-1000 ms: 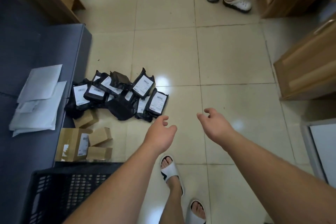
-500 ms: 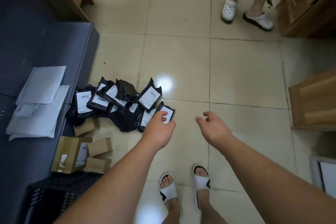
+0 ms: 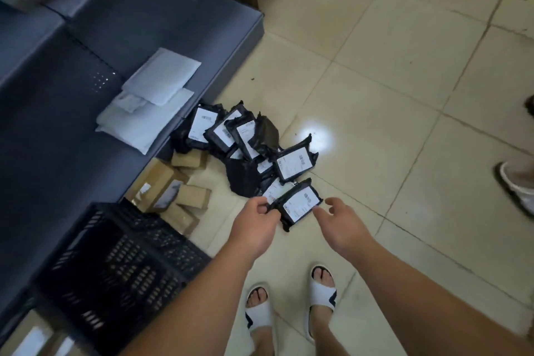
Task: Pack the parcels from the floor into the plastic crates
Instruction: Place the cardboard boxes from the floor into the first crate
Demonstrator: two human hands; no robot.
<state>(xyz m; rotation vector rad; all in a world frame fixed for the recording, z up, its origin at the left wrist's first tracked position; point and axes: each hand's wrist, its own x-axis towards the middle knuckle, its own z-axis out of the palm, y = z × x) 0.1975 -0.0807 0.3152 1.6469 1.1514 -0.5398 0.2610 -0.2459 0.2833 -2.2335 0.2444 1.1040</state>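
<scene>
From the head view, the left hand [image 3: 254, 230] pinches the near left corner of a black parcel [image 3: 299, 205] with a white label, at the near edge of the pile of black parcels [image 3: 239, 141] on the tiled floor [image 3: 390, 113]. The right hand [image 3: 342, 228] hovers just right of that parcel, fingers spread and relaxed, holding nothing. Brown cardboard boxes [image 3: 173, 193] lie left of the pile, beside the black plastic crate [image 3: 121, 272] at near left. White mailers [image 3: 150, 101] rest on the grey sofa [image 3: 57, 113] at left. Another person's white shoe [image 3: 517, 186] shows at the right edge.
</scene>
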